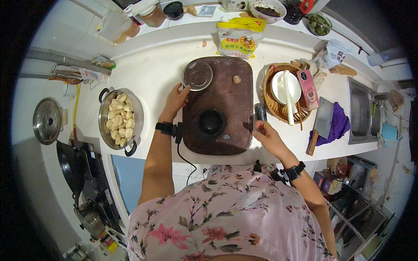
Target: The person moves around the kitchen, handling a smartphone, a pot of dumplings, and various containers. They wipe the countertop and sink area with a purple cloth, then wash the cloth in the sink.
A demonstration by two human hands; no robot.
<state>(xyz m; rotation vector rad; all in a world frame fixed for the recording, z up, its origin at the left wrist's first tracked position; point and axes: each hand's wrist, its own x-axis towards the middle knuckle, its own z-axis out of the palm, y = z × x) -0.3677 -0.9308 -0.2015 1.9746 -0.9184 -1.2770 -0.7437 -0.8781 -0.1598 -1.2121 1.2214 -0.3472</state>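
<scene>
On the counter before me lies a dark brown board [235,107]. A clear glass bowl [197,76] stands at its upper left corner, with my left hand [178,99] at the bowl's lower edge, fingers apart. My right hand [267,135] is at the board's right edge, thumb and fingers curled, just below a dark stone pestle [261,113]; whether it touches the pestle I cannot tell. A black round mortar [211,122] sits on the lower left part of the board. One small round brown piece, like a walnut [236,79], lies at the upper right.
At left is a steel pot [139,114] of pale peeled pieces. On the right are a wicker basket [267,94] with a white bowl [277,86], a pink phone [308,89], a cleaver [324,117] on a purple cloth [341,124], and a sink [361,107]. A yellow-topped bag [241,37] stands behind the board.
</scene>
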